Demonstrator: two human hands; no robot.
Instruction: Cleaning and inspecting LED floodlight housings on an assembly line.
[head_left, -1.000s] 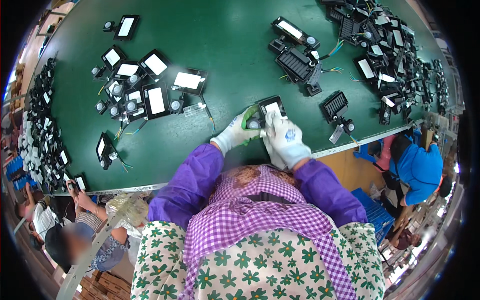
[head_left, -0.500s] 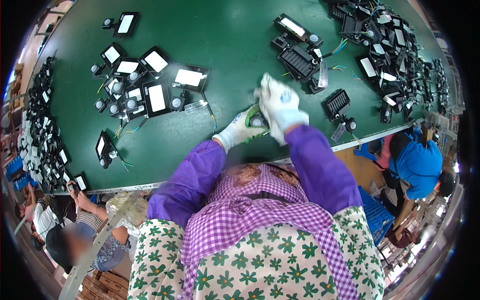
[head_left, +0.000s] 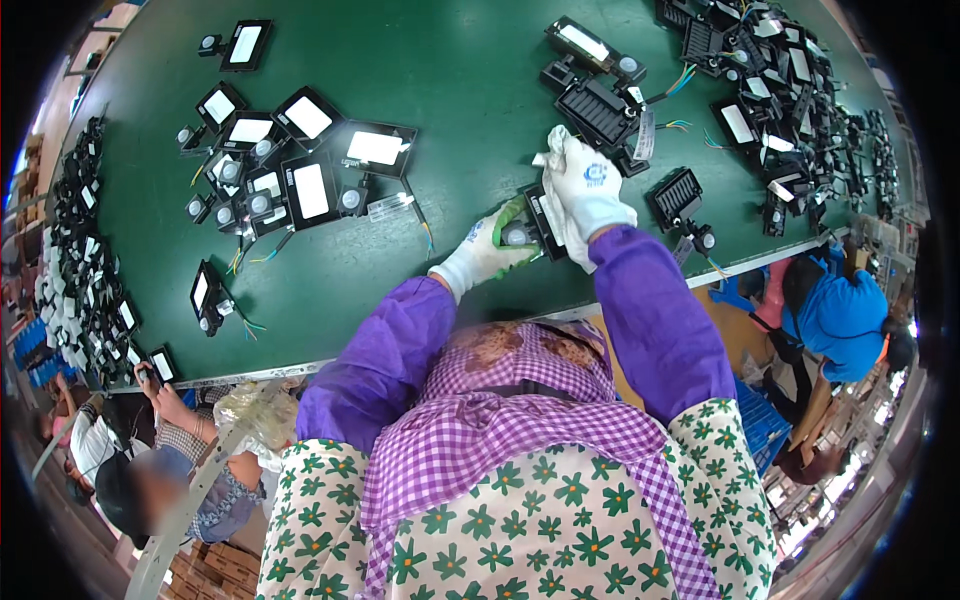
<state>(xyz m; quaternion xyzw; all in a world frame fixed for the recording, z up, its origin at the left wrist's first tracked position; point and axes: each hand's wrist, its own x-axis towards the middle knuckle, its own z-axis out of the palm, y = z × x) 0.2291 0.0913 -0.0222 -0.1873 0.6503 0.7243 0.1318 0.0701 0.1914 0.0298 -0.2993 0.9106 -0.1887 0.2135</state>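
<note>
My left hand (head_left: 484, 246), in a white glove with green palm, is closed round the round sensor end of a small black floodlight (head_left: 541, 222). The lamp's flat face points up, just above the green table near its front edge. Over the right part of that face lies my right hand (head_left: 592, 184), white-gloved, closed on a white cloth (head_left: 576, 242). The cloth hangs down beside the lamp and hides part of it. To the right, another floodlight (head_left: 676, 197) lies ribbed back up, with its sensor and wires toward the table edge.
Several floodlights with pale panels (head_left: 311, 190) lie grouped left of my hands. More black lamps (head_left: 597, 112) sit beyond my right hand. Big heaps line the table's right side (head_left: 790, 110) and left side (head_left: 85, 260). Other people work at lower left and at right.
My right hand has moved right with the cloth, uncovering more of the floodlight's face. My left hand stays nearly in place, still gripping the sensor end.
</note>
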